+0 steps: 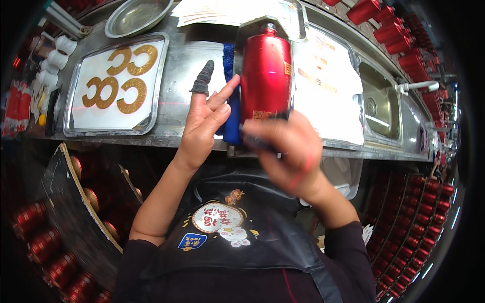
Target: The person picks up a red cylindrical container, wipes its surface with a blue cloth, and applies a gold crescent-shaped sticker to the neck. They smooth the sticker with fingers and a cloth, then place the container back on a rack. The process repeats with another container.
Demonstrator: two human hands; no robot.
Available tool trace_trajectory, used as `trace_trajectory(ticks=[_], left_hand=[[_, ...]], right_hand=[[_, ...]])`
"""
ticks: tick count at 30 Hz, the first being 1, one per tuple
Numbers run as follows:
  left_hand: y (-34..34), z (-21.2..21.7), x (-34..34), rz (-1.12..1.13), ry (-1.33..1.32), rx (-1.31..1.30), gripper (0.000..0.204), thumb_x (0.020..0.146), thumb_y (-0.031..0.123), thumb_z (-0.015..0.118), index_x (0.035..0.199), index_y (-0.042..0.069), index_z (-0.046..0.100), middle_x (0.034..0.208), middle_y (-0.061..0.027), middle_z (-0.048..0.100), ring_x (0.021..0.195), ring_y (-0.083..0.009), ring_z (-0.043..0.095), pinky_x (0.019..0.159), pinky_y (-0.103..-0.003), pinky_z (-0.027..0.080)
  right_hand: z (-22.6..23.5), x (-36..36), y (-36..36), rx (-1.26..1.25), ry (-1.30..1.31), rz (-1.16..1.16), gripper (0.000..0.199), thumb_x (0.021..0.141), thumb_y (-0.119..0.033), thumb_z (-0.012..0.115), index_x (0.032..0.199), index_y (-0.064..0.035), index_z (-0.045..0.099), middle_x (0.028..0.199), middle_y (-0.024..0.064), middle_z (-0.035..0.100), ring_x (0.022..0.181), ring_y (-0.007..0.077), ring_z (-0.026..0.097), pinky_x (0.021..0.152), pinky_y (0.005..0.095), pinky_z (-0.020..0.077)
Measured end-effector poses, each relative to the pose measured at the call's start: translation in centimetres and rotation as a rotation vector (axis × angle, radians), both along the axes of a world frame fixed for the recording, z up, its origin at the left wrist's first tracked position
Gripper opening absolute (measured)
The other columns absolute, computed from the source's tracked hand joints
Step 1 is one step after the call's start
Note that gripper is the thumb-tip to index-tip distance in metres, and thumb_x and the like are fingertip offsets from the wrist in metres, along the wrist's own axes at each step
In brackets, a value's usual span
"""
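- Black apron [283, 227] covers your front, nearest the camera and below the red bottle [265, 70]; it carries a cartoon rabbit and lettered badges.
- Your bottle lies lengthwise before you at the counter [194, 55], neck pointing away.
- Left of it, a tray [160, 60] bears gold curved labels [143, 91] on white backing; a blue cloth [232, 131] runs along its left side.
- Right of it, a white sheet [328, 116] comes between it and the sink [374, 121].
- Just left of it, your left hand [204, 113] has its fingers spread, one in a dark sleeve; contact with the bottle is unclear.
- Your right hand [298, 151], blurred, blocks the view of the bottle's lower end; I cannot tell whether it is clamped there.
- Gold print shows above that hand, too small and smeared to read.
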State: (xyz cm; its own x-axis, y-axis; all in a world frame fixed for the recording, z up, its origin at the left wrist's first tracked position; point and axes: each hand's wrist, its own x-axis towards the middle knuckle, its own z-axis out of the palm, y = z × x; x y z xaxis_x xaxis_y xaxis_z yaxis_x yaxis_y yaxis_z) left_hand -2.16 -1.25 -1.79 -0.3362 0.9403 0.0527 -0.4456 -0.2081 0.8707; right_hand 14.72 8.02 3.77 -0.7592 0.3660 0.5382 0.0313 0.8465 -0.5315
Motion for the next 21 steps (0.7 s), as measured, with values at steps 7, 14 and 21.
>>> trace_trajectory(ticks=[7, 14, 21], left_hand=[[-0.9, 1.8, 0.4, -0.028, 0.52, 0.019, 0.091, 0.086, 0.003, 0.054, 0.16, 0.001, 0.001, 0.167, -0.026, 0.012, 0.156, -0.0345, 0.014, 0.125, -0.044, 0.011], [0.8, 1.5, 3.6, 0.114, 1.229, -0.005, 0.109, 0.072, 0.013, 0.08, 0.161, 0.008, 0.018, 0.167, -0.0264, 0.004, 0.155, -0.045, 0.005, 0.118, -0.067, 0.008], [1.0, 0.3, 3.0, 0.106, 1.028, 0.002, 0.117, 0.071, 0.03, 0.089, 0.158, 0.001, 0.018, 0.164, -0.0304, 0.017, 0.152, -0.0485, 0.018, 0.119, -0.066, 0.009]], right_hand=[[2.0, -2.8, 5.6, 0.026, 0.303, -0.378, 0.019, 0.079, 0.003, 0.073, 0.095, -0.0057, 0.073, 0.084, 0.0082, 0.069, 0.077, 0.0232, 0.063, 0.071, 0.0319, 0.051], [-2.7, 5.5, -0.4, -0.069, 0.123, -0.006, 0.034, 0.071, 0.01, 0.077, 0.098, -0.0102, 0.075, 0.09, 0.0096, 0.073, 0.078, 0.0258, 0.067, 0.071, 0.0342, 0.054], [-5.1, 6.0, -0.7, -0.225, 0.146, -0.036, 0.03, 0.068, 0.005, 0.08, 0.095, -0.007, 0.074, 0.085, 0.0088, 0.071, 0.073, 0.0261, 0.066, 0.068, 0.0333, 0.0522]])
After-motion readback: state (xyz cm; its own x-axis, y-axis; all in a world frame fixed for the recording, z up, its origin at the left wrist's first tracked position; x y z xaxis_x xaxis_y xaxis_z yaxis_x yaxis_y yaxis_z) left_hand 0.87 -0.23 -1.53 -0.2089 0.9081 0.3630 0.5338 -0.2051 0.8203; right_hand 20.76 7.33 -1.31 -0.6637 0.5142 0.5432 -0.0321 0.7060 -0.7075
